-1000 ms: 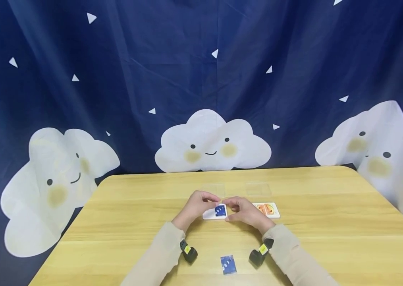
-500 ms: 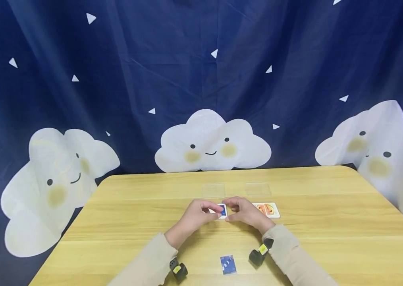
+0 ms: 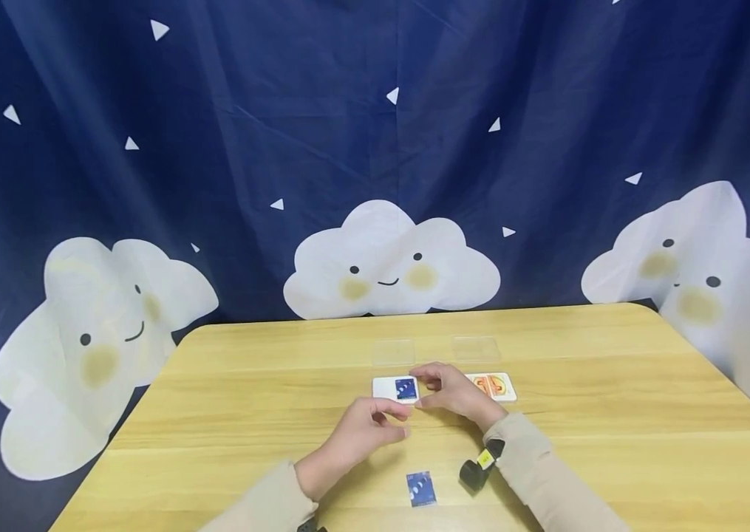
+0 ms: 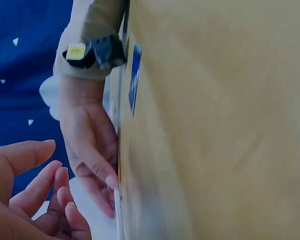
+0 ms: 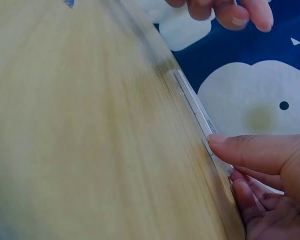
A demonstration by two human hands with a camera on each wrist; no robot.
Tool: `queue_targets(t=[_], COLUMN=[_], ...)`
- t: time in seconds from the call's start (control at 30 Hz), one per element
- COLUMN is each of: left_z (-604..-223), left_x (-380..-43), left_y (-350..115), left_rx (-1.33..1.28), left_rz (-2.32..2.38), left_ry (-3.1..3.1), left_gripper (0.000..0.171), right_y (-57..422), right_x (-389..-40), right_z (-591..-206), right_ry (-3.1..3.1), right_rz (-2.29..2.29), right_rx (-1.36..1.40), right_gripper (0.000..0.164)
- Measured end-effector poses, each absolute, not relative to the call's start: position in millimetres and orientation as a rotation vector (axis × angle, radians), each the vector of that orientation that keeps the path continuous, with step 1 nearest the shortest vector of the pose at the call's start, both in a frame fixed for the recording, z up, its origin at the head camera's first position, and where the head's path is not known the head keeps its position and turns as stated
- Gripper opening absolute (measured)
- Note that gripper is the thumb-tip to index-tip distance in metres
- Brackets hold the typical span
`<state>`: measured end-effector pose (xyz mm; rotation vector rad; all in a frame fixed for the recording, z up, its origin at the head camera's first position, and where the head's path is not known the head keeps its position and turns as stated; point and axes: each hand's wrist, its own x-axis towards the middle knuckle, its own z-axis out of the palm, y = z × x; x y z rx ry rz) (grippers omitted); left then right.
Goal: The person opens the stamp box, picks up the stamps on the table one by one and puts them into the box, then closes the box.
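Observation:
A flat white case lies near the middle of the table, with a small dark-blue picture piece on its right half. My right hand holds the case by its right end, thumb at the near edge and fingertips at the far corner. In the right wrist view the thumb presses the side of the case. My left hand hovers in front of the case, fingers loosely bent, nothing between them. Nearer me, a second blue picture piece with pale moon-like shapes lies on the table.
Another flat white case with an orange and yellow picture lies right of my right hand, which partly covers it. Two clear rectangular covers, the left cover and the right cover, lie behind. A blue cloud-print curtain hangs beyond the wooden table.
My left hand has left the blue piece on the case and drawn back toward me. The right hand keeps hold of the case. The head view has shifted slightly.

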<state>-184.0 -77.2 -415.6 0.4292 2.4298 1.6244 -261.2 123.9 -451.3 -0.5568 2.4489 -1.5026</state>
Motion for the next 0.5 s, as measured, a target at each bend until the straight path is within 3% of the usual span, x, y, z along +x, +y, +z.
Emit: queue_targets(t=[0.5], left_z=[-422.1], left_x=[-150.5], left_y=[-79.5], left_rx=[0.440], left_rz=[1.698], left_ry=[2.189], left_gripper=[0.030], right_y=[122.3], right_x=[-260.9], right_z=[-450.9], right_ry=[2.462], right_rz=[-1.508], right_rx=[-0.526], right_gripper=[0.053])
